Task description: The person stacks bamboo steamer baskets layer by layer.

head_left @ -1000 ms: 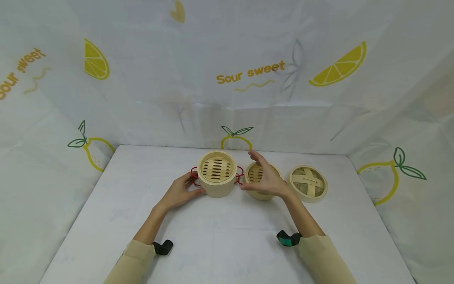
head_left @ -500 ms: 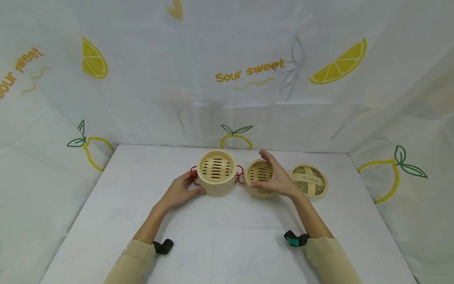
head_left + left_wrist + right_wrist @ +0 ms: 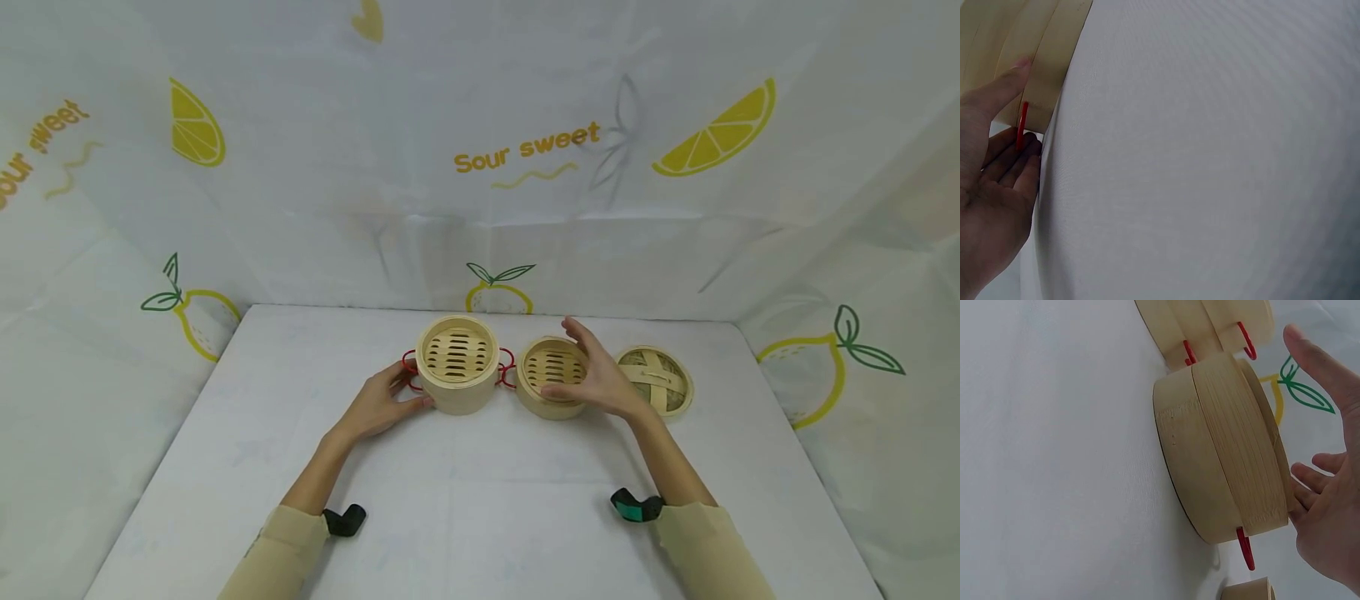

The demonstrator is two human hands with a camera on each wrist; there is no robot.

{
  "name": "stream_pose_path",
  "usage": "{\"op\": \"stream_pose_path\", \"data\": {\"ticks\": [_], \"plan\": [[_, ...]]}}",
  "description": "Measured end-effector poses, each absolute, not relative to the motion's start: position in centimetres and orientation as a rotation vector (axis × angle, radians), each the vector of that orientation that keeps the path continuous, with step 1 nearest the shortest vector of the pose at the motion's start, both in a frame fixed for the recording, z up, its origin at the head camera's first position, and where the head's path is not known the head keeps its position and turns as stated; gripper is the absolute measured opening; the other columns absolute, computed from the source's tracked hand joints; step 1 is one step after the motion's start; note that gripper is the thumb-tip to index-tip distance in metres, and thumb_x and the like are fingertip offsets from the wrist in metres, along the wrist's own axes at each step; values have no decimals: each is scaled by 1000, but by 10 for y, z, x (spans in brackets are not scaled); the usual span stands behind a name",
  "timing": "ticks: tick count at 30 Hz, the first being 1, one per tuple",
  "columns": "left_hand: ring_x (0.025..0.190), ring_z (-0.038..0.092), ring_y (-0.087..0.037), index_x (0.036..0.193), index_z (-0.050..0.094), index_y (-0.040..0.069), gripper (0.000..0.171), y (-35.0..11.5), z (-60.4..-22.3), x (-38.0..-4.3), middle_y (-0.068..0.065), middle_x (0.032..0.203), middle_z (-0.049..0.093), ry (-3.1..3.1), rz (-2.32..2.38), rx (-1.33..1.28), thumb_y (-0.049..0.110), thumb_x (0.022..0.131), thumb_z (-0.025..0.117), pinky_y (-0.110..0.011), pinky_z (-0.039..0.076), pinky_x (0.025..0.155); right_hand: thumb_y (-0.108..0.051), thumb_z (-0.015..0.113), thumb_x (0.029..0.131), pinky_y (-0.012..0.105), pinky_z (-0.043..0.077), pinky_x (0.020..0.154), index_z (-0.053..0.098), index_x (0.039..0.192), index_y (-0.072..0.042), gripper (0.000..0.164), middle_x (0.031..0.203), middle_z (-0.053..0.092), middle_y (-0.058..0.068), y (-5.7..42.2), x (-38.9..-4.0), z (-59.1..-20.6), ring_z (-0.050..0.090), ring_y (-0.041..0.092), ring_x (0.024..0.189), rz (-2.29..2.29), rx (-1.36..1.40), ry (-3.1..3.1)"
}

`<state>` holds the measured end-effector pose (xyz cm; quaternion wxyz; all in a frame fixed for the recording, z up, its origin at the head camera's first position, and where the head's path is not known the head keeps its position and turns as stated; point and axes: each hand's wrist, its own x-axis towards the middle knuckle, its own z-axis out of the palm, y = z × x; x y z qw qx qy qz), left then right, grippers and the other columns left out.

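Observation:
In the head view a stack of bamboo steamer baskets (image 3: pixel 459 398) with slotted bottoms and red side handles stands left of centre. My left hand (image 3: pixel 380 402) is at its left side; the left wrist view has the thumb (image 3: pixel 1013 84) against the wall and the fingers beside the red handle (image 3: pixel 1022 125). A smaller-looking bamboo steamer (image 3: pixel 542 406) stands just right of the stack. Over its right part is my right hand (image 3: pixel 606 383), thumb and fingers spread apart. In the right wrist view this hand is beside the steamer's upper rim with nothing between thumb and fingers.
A round woven bamboo lid (image 3: pixel 662 379) with crossed strips lies to the right, partly behind my right hand. White cloth covers the table (image 3: pixel 465 508). A lemon-print curtain (image 3: pixel 337 167) rises behind and at both sides.
My right hand has moved to the right across the smaller steamer, uncovering more of its slotted bottom and covering the lid's left edge. The left hand and stack stay in place.

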<state>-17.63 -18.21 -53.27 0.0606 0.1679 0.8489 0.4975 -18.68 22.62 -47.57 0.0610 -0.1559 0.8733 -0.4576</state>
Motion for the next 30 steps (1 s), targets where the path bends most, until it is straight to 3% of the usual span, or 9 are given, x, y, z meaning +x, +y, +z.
{"op": "stream_pose_path", "data": {"ticks": [10,30], "plan": [[155,51,-39,156,53,3,75,-182,-532,-175,-20,160,58,2589,1510,517,23,93,88,-48,48,128,-38,98,79,72,28,136,15,175,-12,129,181,22,21,230,-186,-479,23,50,166,-1370,-459,2630],[155,53,-35,156,53,4,76,-182,-533,-175,-17,159,60,2596,1489,527,24,92,89,-44,49,128,-41,99,77,75,24,135,16,173,-5,132,179,25,24,230,-183,-493,23,50,166,-1285,-413,2698]]}}
